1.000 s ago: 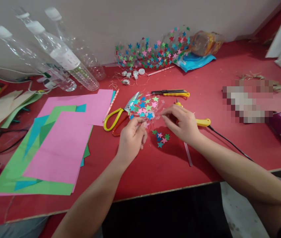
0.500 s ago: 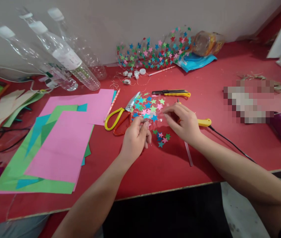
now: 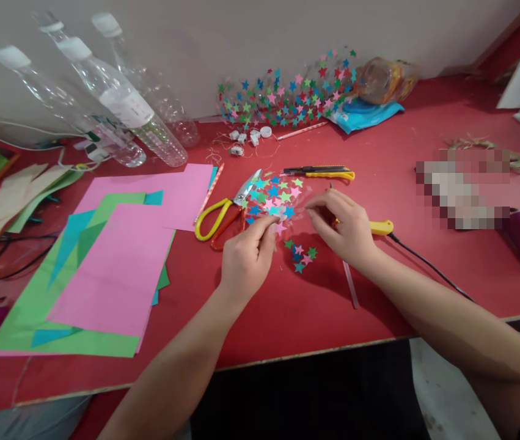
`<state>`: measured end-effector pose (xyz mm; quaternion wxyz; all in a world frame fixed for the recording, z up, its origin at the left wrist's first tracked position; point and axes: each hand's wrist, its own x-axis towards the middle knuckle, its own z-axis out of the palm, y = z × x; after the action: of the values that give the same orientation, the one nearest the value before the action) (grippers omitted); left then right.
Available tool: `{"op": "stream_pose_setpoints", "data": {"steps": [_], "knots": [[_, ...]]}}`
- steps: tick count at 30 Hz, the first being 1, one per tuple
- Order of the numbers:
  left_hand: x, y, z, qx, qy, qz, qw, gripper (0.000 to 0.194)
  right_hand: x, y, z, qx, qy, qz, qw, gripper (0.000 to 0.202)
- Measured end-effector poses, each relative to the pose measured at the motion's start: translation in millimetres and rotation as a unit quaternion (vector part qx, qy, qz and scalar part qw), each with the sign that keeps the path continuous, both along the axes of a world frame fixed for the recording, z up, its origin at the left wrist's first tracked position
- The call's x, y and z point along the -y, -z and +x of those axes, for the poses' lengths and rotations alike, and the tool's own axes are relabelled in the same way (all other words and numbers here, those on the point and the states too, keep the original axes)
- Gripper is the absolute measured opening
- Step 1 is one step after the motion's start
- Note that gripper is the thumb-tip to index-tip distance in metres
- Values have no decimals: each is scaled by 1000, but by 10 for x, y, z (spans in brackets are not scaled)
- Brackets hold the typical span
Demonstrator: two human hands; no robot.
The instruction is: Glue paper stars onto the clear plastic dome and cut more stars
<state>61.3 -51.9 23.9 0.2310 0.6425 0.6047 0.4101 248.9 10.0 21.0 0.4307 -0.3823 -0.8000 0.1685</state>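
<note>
Here, left hand [image 3: 248,256]: fingers pinched at starred plastic's [image 3: 273,193] edge; grasp unclear.
Right hand [image 3: 344,226]: fingers curled nearby; grasp unclear.

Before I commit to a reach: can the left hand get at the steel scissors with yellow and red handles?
Probably yes: the left hand is close beside the scissors, and nothing visible covers the yellow handle.

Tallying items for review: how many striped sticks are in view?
2: one striped stick along the right edge of the farther pink sheet, another in front of the star-covered plastic. More may be hidden.
</note>
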Motion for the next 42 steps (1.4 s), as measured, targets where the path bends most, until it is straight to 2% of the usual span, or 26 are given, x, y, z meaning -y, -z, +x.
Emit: {"op": "stream_pose_setpoints", "data": {"steps": [5,15,20,24,32,37,42], "knots": [[14,-24,-1,-66,-30,49,996,27,1,-15,-2,-1,4,2,1000,14],[16,-15,-70,32,-54,74,995,22,-7,-16,19,-18,18,7,1000,16],[-34,-1,-154,-12,-93,129,987,18,-64,-29,53,-35,34,27,998,22],[-88,25,-210,-39,-99,159,982,16,-110,4,59,-21,18,-14,1000,34],[-142,93,-242,-6,-81,141,987,19,-64,42,36,0,-8,-47,999,33],[-192,151,-288,48,-70,118,989,22,-27,32,21,20,-14,-62,998,32],[-204,148,-308,54,-74,108,990,23,13,9,30,18,-6,-58,998,26]]}}
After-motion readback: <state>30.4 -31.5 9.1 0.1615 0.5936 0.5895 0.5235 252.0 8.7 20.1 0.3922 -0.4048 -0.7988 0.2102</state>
